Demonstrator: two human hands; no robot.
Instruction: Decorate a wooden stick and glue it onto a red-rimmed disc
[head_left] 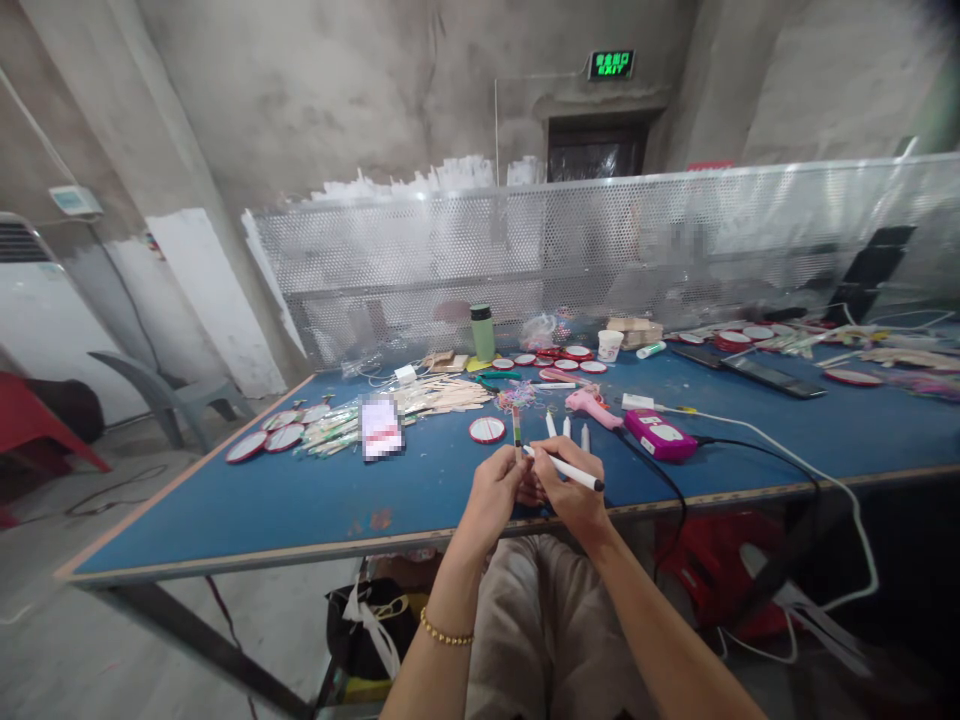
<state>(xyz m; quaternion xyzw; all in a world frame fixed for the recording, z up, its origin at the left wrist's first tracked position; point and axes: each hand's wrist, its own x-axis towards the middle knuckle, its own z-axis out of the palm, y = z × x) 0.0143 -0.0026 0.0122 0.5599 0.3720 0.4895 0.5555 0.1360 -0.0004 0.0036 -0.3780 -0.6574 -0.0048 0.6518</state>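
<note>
My left hand (493, 492) is closed on a thin wooden craft stick (517, 424), held upright near the table's front edge. The stick's upper part carries coloured bands, brownish red and green. In my right hand (576, 500) is a white marker pen (574, 470) with a black end, gripped as for writing. Its front end points at the stick, close to my left fingertips; whether it touches cannot be made out. Just beyond my hands lie several white pens (567, 428) and a round white disc with a red rim (487, 430).
A pink glue gun-like tool (592, 406) with a black cable lies right, beside a purple box (658, 435) with cables. Left are loose wooden sticks (454, 394), a pixelated phone-like item (382, 428) and red-rimmed discs (284, 437). A green bottle (482, 335) and paper cup (609, 346) stand behind.
</note>
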